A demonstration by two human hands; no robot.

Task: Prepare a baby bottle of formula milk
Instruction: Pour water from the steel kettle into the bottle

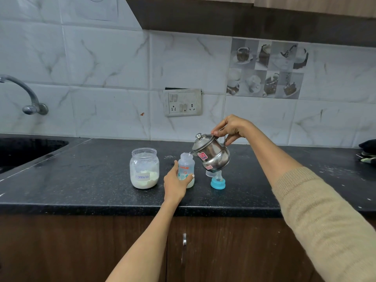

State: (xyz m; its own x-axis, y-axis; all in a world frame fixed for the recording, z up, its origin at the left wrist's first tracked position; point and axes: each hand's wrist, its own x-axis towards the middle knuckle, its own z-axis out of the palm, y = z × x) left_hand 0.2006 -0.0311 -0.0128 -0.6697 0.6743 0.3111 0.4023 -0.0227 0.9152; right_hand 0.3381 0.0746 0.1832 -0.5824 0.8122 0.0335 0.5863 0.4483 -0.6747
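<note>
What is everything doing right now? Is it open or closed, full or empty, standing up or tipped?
Baby bottle: upright, open, a little white at the bottom.
Steel kettle: lid on, tipped, spout at the bottle's mouth.
Formula jar: upright, no lid, partly full of powder.
Blue teat cap: off the bottle, standing on the counter.
Left hand: holds the bottle.
Right hand: holds the kettle's handle.
Tap: no water seen running.

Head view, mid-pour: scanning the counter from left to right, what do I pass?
Sink → formula jar → left hand gripping the baby bottle → steel kettle tilted by the right hand → dark cloth at the far right.
</note>
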